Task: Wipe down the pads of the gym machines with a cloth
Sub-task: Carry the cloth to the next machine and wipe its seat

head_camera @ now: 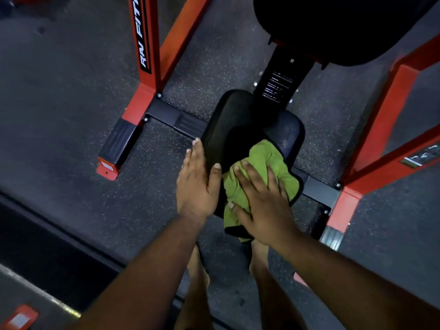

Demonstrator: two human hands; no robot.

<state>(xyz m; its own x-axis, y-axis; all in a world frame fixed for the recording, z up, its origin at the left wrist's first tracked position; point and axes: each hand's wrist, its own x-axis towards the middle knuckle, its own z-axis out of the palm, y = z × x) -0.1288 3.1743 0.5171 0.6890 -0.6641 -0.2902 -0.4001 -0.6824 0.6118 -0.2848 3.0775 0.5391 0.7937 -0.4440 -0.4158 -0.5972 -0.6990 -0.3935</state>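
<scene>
Your forearms reach into the head view from the bottom edge toward the seat pad (238, 125), the black cushion at centre frame.

Your right hand (264, 201) lies flat on the cloth (266, 158), fingers straight and spread, palm down, pressing it against the near half of the seat pad. Nothing is gripped; the fingers do not curl round the fabric.

The cloth is green and crumpled. It covers the near right part of the seat pad, and its near corner hangs over the pad's front edge.

Your left hand (197, 182) rests against the left side of the seat pad, fingers straight and together along the edge, thumb lying on the top surface just beside the cloth. It holds nothing.

Beyond the seat pad, a black post (283, 75) rises to a larger back pad (333, 27) at the top right. Red frame tubes (145, 44) stand left and right of the seat pad, joined by a black base bar (166, 113) that passes under it. Speckled dark floor (59, 103) surrounds the machine. Your feet show below the seat pad, partly hidden by your arms.
</scene>
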